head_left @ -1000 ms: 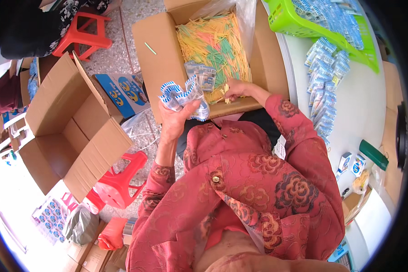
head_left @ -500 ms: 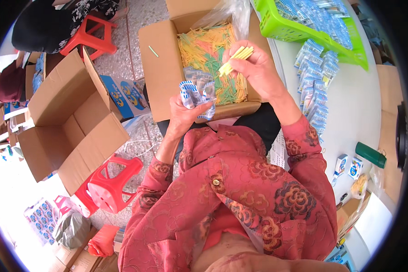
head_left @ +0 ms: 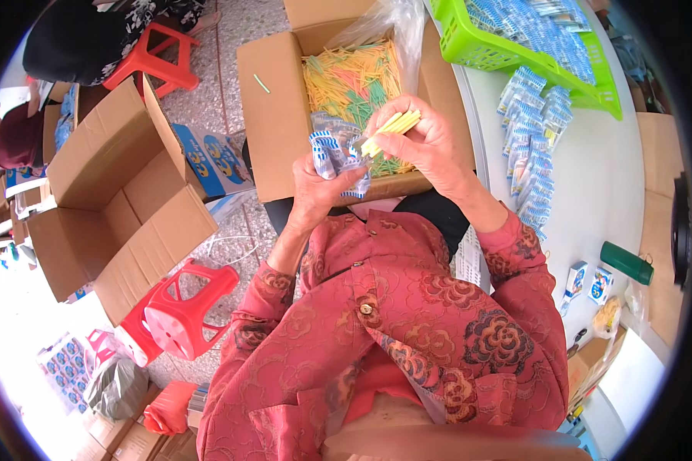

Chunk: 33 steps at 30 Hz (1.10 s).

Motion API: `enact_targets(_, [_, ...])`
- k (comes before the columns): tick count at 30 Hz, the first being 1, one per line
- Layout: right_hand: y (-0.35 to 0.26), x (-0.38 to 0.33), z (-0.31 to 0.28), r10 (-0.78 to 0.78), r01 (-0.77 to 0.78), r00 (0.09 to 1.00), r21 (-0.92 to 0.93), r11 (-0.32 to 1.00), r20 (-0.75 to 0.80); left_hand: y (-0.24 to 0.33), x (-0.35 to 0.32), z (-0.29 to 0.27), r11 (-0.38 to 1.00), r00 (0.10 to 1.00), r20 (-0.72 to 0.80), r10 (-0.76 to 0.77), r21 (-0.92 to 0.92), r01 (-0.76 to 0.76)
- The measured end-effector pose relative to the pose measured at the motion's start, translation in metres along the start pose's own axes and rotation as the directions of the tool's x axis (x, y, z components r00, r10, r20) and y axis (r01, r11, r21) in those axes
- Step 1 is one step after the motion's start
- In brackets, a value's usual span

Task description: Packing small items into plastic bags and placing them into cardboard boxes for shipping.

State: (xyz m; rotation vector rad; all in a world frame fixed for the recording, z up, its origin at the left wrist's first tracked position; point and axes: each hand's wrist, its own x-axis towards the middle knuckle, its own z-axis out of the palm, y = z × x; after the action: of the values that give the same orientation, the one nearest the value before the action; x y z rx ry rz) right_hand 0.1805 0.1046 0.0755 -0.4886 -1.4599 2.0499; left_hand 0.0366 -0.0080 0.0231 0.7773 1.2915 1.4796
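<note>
My left hand (head_left: 317, 192) is closed round a few small clear plastic packets (head_left: 332, 156) with blue-and-white striped ends. Pinched in my right hand (head_left: 430, 150) is a small bundle of thin yellow sticks (head_left: 393, 132), whose lower ends meet the mouth area of the packets. Whether the tips are inside a packet I cannot tell. Both hands are over an open cardboard box (head_left: 273, 138) filled with loose yellow, green and pink sticks (head_left: 346, 73). One pale green stick (head_left: 262, 83) lies on the box's left flap.
An empty open carton (head_left: 123, 207) stands at the left near red plastic stools (head_left: 188, 311). On the white table (head_left: 600, 192) at the right are a green basket (head_left: 507, 58) of striped packets, a heap of packets (head_left: 530, 150) and a dark green cylinder (head_left: 627, 263). Another person (head_left: 69, 42) sits at the upper left.
My right hand has come down and left with the yellow sticks, bringing their ends to the packets. My left hand has shifted slightly right.
</note>
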Motion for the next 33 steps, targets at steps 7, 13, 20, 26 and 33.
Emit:
enact_targets(7, [-0.001, -0.003, -0.004, -0.004, -0.008, 0.999, -0.295, 0.955, -0.04, -0.007, 0.002, 0.0, 0.952, 0.997, -0.009, 0.071, 0.298, -0.065])
enact_targets(13, [-0.007, 0.004, -0.011, 0.03, -0.035, 0.999, -0.356, 0.934, -0.02, -0.005, 0.004, 0.001, 0.834, 0.975, 0.062, 0.211, 0.51, -0.213])
enact_targets(20, [-0.007, -0.001, -0.009, 0.048, -0.056, 0.998, -0.477, 0.877, -0.029, -0.005, 0.004, 0.0, 0.803, 0.964, 0.092, 0.251, 0.535, -0.26])
enact_targets(26, [-0.005, -0.006, 0.002, -0.137, 0.102, 0.991, -0.652, 0.751, -0.004, -0.008, 0.002, 0.009, 0.995, 1.0, -0.008, 0.023, 0.099, -0.022])
enact_targets(33, [-0.014, -0.008, 0.005, -0.191, 0.201, 0.975, -0.823, 0.531, 0.115, 0.004, 0.004, 0.016, 1.0, 1.0, 0.015, -0.016, -0.002, 0.016])
